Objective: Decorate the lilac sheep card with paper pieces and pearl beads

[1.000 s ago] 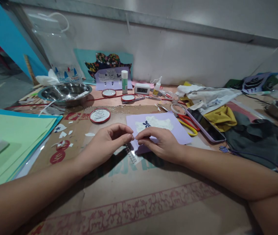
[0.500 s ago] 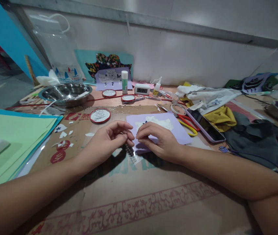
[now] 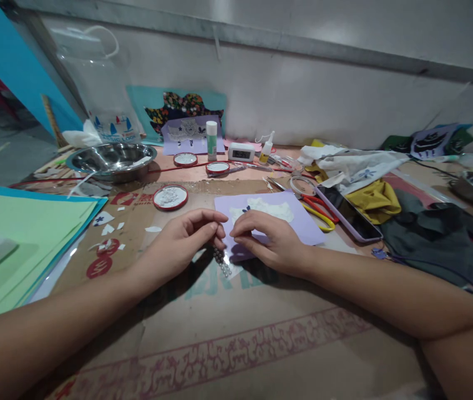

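Between the fingers of my left hand (image 3: 192, 236) hangs a clear sheet of small pearly beads (image 3: 222, 263), its lower end poking out below the fingertips. Close beside it, my right hand (image 3: 267, 239) has thumb and forefinger pinched together; anything between them is too small to make out. Under and behind my right hand lies a purple sheet (image 3: 309, 225) bearing a white cut-out shape (image 3: 280, 210) with a small dark blue piece on it. A red-rimmed lid (image 3: 170, 197) holding shiny bits is behind my left hand.
Green and blue paper sheets (image 3: 32, 233) lie at left, near a steel bowl (image 3: 111, 160). Scissors (image 3: 320, 212), a phone (image 3: 348, 214) and cloths (image 3: 373, 201) are at right. A glue stick (image 3: 211, 141) and a small clock (image 3: 241, 151) stand at the back.
Both hands stay almost in place; the left fingers have shifted slightly around the bead sheet.
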Demonstrator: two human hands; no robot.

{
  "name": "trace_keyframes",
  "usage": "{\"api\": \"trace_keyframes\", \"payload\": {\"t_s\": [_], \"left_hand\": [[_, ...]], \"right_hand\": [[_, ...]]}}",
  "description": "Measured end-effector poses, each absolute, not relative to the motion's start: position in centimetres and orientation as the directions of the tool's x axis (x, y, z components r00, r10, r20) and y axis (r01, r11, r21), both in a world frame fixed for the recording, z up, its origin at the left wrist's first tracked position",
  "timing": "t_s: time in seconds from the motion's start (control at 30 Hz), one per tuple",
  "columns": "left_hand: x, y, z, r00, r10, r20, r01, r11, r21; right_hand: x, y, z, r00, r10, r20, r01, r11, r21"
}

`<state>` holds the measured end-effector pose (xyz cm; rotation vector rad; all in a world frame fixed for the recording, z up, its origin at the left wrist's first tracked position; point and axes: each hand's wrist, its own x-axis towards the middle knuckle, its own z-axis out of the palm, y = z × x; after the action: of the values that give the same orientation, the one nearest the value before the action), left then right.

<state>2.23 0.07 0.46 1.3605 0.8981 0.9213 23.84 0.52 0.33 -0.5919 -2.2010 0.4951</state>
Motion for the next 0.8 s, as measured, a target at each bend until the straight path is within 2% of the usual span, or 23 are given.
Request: {"api": "trace_keyframes", "payload": {"t_s": [0.27, 0.47, 0.67, 0.73, 0.8], "left_hand": [[1.8, 0.0, 0.3, 0.335, 0.942, 0.021, 0.122, -0.065, 0.99], [1.8, -0.3, 0.5, 0.274, 0.925, 0.263, 0.259, -0.334, 0.906], [2.1, -1.1, 1.6, 0.279, 0.958, 0.067, 0.307, -0.155, 0.939], [2.2, -1.0, 1.6, 0.288, 0.956, 0.053, 0.308, -0.145, 0.94], [2.2, -0.8, 1.4, 0.351, 0.931, 0.101, 0.313, -0.218, 0.924]], "right_hand": [[23.9, 0.3, 0.5, -0.594, 0.582, 0.556, 0.281, 0.797, -0.535], [23.9, 0.4, 0.4, -0.58, 0.583, 0.569, 0.281, 0.799, -0.532], [23.9, 0.3, 0.3, -0.567, 0.599, 0.566, 0.292, 0.788, -0.542], [24.0, 0.3, 0.2, -0.563, 0.601, 0.567, 0.298, 0.788, -0.539], [24.0, 0.4, 0.2, -0.561, 0.602, 0.569, 0.302, 0.788, -0.536]]}}
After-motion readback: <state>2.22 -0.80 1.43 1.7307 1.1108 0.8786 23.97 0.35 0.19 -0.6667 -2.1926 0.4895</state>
